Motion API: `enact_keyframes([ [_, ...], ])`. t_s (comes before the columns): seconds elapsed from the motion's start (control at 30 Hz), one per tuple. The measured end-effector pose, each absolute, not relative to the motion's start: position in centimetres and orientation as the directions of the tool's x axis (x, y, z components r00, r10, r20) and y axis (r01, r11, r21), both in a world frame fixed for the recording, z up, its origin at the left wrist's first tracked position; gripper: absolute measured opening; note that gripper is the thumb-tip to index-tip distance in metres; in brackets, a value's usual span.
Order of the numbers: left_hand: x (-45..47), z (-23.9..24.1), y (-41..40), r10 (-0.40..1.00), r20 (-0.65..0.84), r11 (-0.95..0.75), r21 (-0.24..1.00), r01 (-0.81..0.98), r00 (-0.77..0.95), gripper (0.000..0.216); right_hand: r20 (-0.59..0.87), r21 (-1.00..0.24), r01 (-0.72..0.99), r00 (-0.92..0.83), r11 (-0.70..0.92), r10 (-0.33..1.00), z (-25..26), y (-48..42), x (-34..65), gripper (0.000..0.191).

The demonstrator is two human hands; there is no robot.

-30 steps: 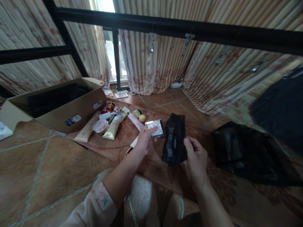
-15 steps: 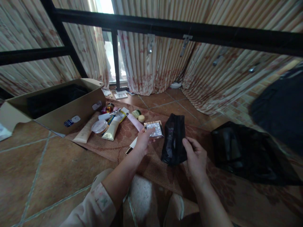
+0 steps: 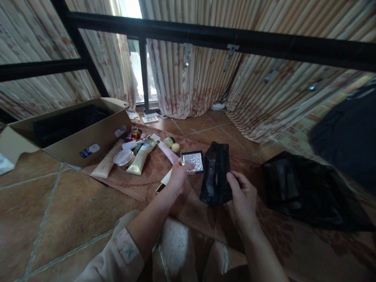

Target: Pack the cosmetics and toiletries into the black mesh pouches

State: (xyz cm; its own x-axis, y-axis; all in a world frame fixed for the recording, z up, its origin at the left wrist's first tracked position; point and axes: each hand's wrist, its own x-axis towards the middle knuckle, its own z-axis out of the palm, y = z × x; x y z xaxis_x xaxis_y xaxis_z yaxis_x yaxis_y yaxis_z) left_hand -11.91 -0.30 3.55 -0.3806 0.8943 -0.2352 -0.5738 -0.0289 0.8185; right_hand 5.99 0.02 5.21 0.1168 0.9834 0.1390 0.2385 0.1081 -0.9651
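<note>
Between the thumb and fingers of my left hand [image 3: 178, 178] is a square case with a silver glitter face and a shiny edge, perhaps a makeup compact [image 3: 194, 159]. It is held just left of a black zip pouch [image 3: 216, 174]. My right hand [image 3: 243, 192] pinches the pouch's right side, and a dark slit runs down the pouch's middle. A white tube with a gold end [image 3: 164, 181] lies partly under my left hand. Beside it rests a pink tube [image 3: 169, 152].
A brown mat [image 3: 126, 186] bears several cosmetics, among them a cream tube [image 3: 138, 159], a beige tube [image 3: 107, 160] and a round clear-lidded jar [image 3: 123, 157]. An open cardboard box [image 3: 70, 147] stands at left. A large black bag [image 3: 311, 196] lies at right.
The glittery case has tilted slightly in my left hand, so its edge now looks dark instead of gold. Both hands and the pouch stay almost in place.
</note>
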Motion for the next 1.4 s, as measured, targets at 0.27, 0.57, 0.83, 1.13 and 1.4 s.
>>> enact_keyframes([
  [0.27,-11.83,3.41,-0.3,0.906,-0.21,-0.052,0.807,-0.589,-0.368,0.024,0.141,-0.971,0.211,0.106,0.116,0.984,4.86,0.14,6.13,0.037],
  [0.57,-11.78,2.92,-0.13,0.907,-0.163,-0.071,0.85,-0.522,-0.388,0.024,0.135,-0.972,0.206,0.117,0.108,0.984,4.76,0.03,6.09,0.036],
  [0.83,-11.71,3.09,-0.14,0.903,-0.171,-0.064,0.854,-0.516,-0.394,0.026,0.133,-0.974,0.201,0.116,0.108,0.984,5.3,0.02,5.95,0.036],
  [1.13,-11.69,3.04,-0.06,0.89,-0.167,-0.066,0.873,-0.483,-0.424,0.024,0.131,-0.973,0.203,0.117,0.106,0.984,5.02,0.02,6.02,0.037],
  [1.4,-11.51,3.47,-0.26,0.895,-0.166,-0.075,0.859,-0.506,-0.415,0.024,0.125,-0.971,0.216,0.111,0.099,0.986,5.18,0.0,6.03,0.036],
])
